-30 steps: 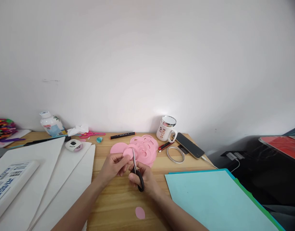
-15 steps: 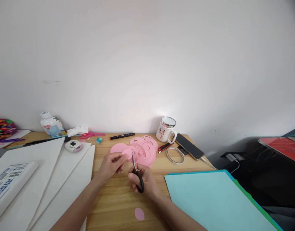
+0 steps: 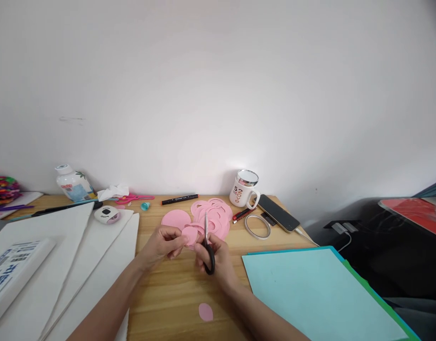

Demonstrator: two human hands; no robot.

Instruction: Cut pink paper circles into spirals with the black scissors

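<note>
Between thumb and fingers, my left hand [image 3: 167, 242] pinches a small pink paper piece [image 3: 190, 234] with a pointed, petal-like outline. My right hand [image 3: 216, 258] grips black-handled scissors [image 3: 209, 258], their blades pointing up and away, just right of that piece and apart from it. Behind both hands lies a pile of pink paper rings and scraps [image 3: 216, 215], with a pink paper circle [image 3: 175, 219] at its left. Nearer to me, a pink petal-shaped cutout [image 3: 205, 312] rests on the wooden table [image 3: 168, 298].
White sheets [image 3: 107, 265] and a boxed pack [image 3: 19, 265] cover the left side. Light-blue paper [image 3: 310, 289] lies at right. Along the back are a bottle [image 3: 75, 183], pink scissors [image 3: 137, 197], a black marker [image 3: 180, 199], a mug [image 3: 243, 192], a phone [image 3: 277, 213] and a ring of tape [image 3: 257, 227].
The scissors have moved right, off the pink piece, and their blades now look closed. The piece in my left hand has gone from rounded to pointed in outline.
</note>
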